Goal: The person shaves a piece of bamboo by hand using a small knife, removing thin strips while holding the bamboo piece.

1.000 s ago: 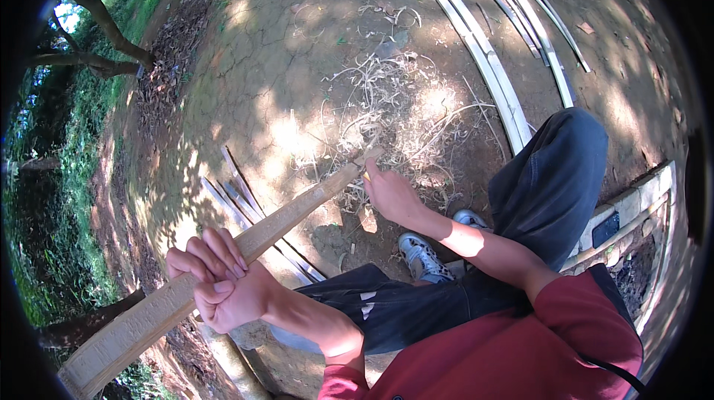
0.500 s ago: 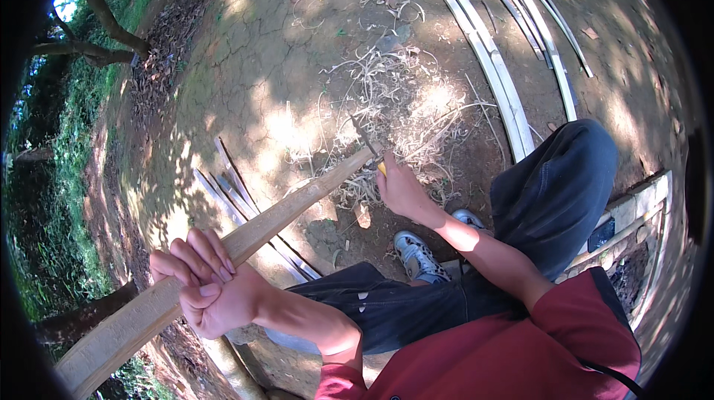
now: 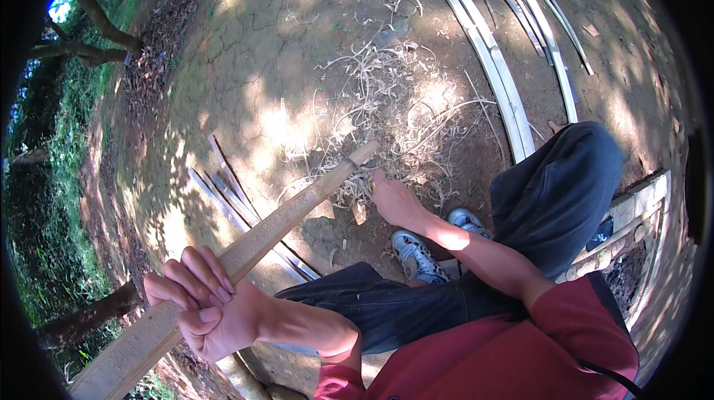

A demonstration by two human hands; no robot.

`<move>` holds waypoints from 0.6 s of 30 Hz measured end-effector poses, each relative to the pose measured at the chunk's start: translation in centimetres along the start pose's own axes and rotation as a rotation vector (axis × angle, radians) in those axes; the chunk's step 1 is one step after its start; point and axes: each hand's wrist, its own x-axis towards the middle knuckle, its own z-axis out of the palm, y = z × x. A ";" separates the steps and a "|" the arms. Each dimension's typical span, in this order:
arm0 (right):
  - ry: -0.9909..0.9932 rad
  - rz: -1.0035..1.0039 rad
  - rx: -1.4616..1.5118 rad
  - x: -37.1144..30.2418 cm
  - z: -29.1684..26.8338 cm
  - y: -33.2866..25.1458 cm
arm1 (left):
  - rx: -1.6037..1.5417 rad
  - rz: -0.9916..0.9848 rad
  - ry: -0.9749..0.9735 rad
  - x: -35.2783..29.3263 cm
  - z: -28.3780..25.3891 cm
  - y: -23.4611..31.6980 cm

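Note:
A long, pale, split bamboo piece [image 3: 275,225] slants from the lower left up to the middle of the picture. My left hand [image 3: 216,303] is closed around its thick near part, fingers wrapped over the top. Close below the far end, my right hand [image 3: 398,200] is closed on a knife; only a bit of its yellow handle [image 3: 374,186] shows between the fingers. The knife's blade is hard to make out by the bamboo. Beneath that end, a heap of thin curled shavings [image 3: 394,95] covers the dirt.
Long pale strips [image 3: 491,65] and several darker strips [image 3: 513,2] lie at the far right. More strips [image 3: 238,206] lie under the bamboo at left. My bent knee [image 3: 558,184] and shoes [image 3: 420,255] are near. A low frame [image 3: 632,214] stands right; trees [image 3: 97,17] stand left.
My right hand has moved slightly down and left with the knife; the dark blade that stood out past the bamboo's far end no longer shows clearly. The left hand keeps its grip.

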 end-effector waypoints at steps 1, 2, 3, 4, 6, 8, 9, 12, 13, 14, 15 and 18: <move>0.039 0.000 -0.011 0.8 0.4 1.3 | -0.006 0.001 -0.001 0.2 0.1 -0.1; 0.011 -0.014 -0.009 0.4 -0.6 -0.7 | 0.008 0.002 -0.007 0.3 -0.1 -0.1; -0.016 -0.027 -0.008 -0.4 -1.7 -2.7 | 0.022 0.002 -0.013 0.3 -0.2 0.0; -0.041 -0.034 -0.008 -1.1 -2.6 -4.0 | 0.030 -0.003 -0.019 0.2 0.0 0.0; -0.061 -0.011 0.001 -1.0 -2.2 -4.1 | 0.021 -0.001 -0.008 -0.1 0.3 -0.2; -0.066 0.022 0.017 -0.6 -1.9 -3.2 | -0.001 -0.006 -0.012 -0.1 0.7 -0.2; -0.062 0.043 0.025 0.2 -1.4 -1.6 | -0.019 -0.012 -0.018 -0.1 0.7 -0.3; -0.067 0.034 0.056 0.7 -1.4 -1.4 | -0.034 -0.012 -0.046 0.0 0.7 -0.3; -0.084 0.011 0.070 -0.4 -2.4 -3.4 | -0.023 -0.006 -0.048 0.0 0.4 -0.2; -0.087 -0.002 0.083 -1.1 -3.2 -4.4 | -0.027 -0.003 -0.046 -0.1 0.5 -0.4; -0.075 -0.002 0.070 -1.0 -2.8 -4.2 | -0.030 0.001 -0.044 -0.2 0.6 -0.6; -0.040 0.017 0.021 0.2 -1.2 -2.0 | -0.044 0.008 -0.036 0.3 0.3 -0.3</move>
